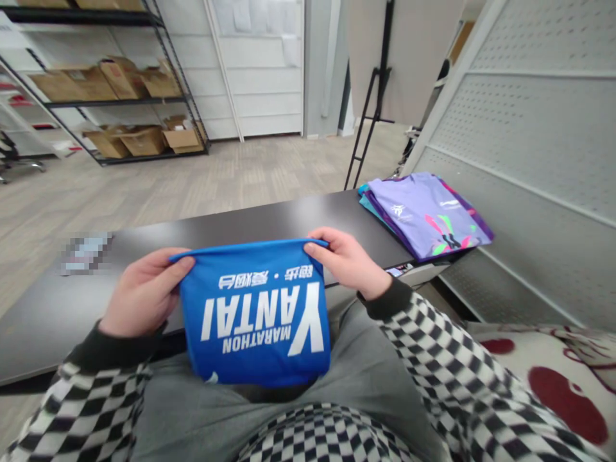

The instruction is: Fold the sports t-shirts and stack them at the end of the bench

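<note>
Cardboard boxes (122, 77) stand on a black shelf (115, 101) at far left, beyond the dark table (269, 221). Near the middle, a blue cloth (260, 314) with white print hangs above the lap (385, 378); left hand (142, 289) and right hand (344, 260) each pinch one upper corner firmly. Folded shirts (428, 212) lie at right; at left, a blurred object (86, 253), perhaps a phone.

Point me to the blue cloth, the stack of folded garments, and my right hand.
Blue cloth (257, 312): head view, middle of its printed face.
Stack of folded garments (423, 213): head view, its lilac top layer.
Right hand (345, 258): head view, back of the hand.
</note>
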`<state>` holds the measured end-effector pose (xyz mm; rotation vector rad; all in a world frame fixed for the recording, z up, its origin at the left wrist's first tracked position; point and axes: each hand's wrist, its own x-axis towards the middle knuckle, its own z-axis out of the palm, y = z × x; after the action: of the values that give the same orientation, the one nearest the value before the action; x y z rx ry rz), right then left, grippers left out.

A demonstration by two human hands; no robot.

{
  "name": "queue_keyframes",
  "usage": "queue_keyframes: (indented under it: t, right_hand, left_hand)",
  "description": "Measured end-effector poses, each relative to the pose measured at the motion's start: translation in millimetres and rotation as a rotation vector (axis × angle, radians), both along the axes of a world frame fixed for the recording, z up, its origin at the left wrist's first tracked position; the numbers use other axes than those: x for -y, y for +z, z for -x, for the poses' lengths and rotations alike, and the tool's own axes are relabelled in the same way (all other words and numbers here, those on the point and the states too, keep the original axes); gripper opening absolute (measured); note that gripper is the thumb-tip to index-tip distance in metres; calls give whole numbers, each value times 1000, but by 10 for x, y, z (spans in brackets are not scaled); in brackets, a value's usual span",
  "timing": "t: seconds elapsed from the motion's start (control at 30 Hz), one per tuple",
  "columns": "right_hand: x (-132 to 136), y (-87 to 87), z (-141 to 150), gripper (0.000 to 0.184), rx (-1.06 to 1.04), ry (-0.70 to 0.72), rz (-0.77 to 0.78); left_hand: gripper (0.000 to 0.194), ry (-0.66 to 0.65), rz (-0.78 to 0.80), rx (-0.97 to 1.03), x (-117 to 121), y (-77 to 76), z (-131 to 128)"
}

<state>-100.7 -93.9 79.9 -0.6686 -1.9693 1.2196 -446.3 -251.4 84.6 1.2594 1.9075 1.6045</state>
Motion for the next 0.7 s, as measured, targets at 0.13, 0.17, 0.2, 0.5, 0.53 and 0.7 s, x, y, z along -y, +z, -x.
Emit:
queue_keyframes:
  t: [0.13, 0.17, 0.2, 0.5, 0.53, 0.7]
  right_hand:
    - [-676, -463, 421, 25, 240, -104, -117]
    - [-791, -566, 493, 24, 318, -126, -162]
    - [-880, -654, 549, 23, 395, -147, -213]
    - [-1320, -902, 761, 27, 716, -300, -423]
    - [-1391, -903, 790, 28, 725, -307, -423]
    - [-1727, -927, 954, 29, 740, -386, -398]
  left_hand:
    - [49, -180, 180, -67, -857, -475, 330]
    - [49, -179, 247, -143, -1018, -599, 397]
    - [48, -173, 312, -231, -1152, -712, 459]
    - [48, -103, 454, -701, -1871, -1007, 775]
    - [47, -94, 457, -698, -1938, -995, 784]
    - [45, -21, 446, -647, -2239, -964, 800]
